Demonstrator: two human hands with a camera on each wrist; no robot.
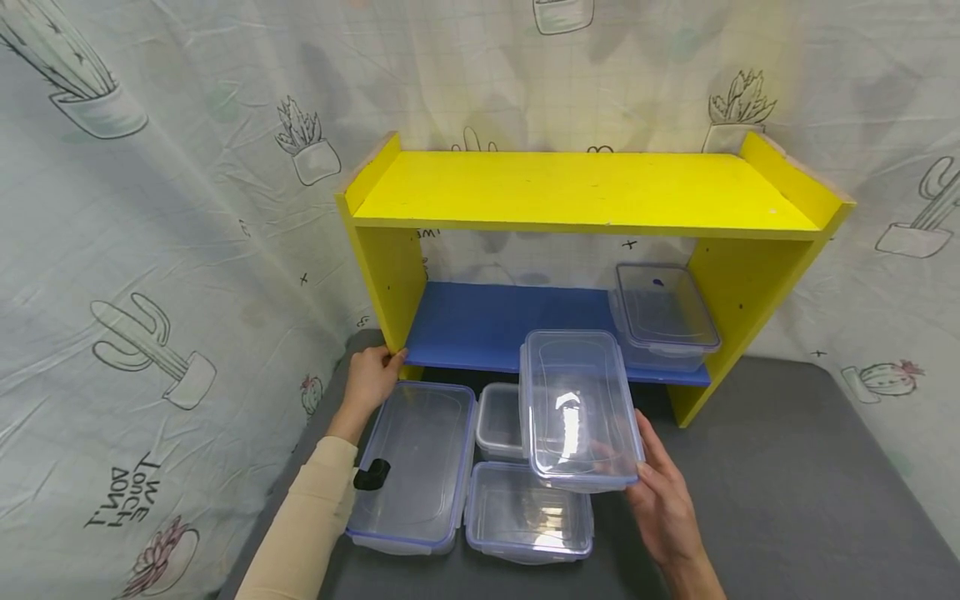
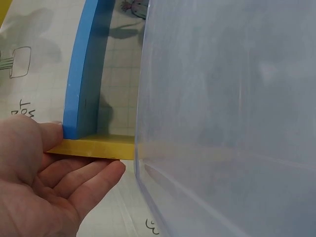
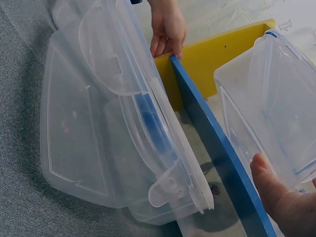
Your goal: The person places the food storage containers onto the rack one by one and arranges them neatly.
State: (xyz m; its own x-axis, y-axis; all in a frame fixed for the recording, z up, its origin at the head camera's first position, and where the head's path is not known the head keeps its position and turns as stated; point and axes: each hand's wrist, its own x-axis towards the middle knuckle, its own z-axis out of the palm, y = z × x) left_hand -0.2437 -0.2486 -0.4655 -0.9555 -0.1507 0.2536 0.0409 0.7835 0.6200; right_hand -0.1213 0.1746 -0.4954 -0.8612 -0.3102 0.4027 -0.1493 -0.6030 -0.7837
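My left hand (image 1: pixel 371 379) grips the front edge of the left side panel (image 2: pixel 94 148) of a yellow shelf unit (image 1: pixel 577 187), right by the end of its blue board (image 1: pixel 510 321). In the left wrist view, the thumb lies on one face of that panel and the fingers on the other. With my right hand (image 1: pixel 663 500) I hold a clear lidded food container (image 1: pixel 577 392) by its right side. It is raised and tilted in front of the blue board, lid facing me. The right thumb (image 3: pixel 269 180) shows against the container in the right wrist view.
Another lidded container (image 1: pixel 663 308) sits at the blue board's right end. On the grey surface (image 1: pixel 810 483) are a large container (image 1: pixel 416 458), a small one (image 1: pixel 498 417) partly hidden by the held one, and a medium one (image 1: pixel 528 512). Patterned cloth (image 1: pixel 187 250) hangs behind and leftward.
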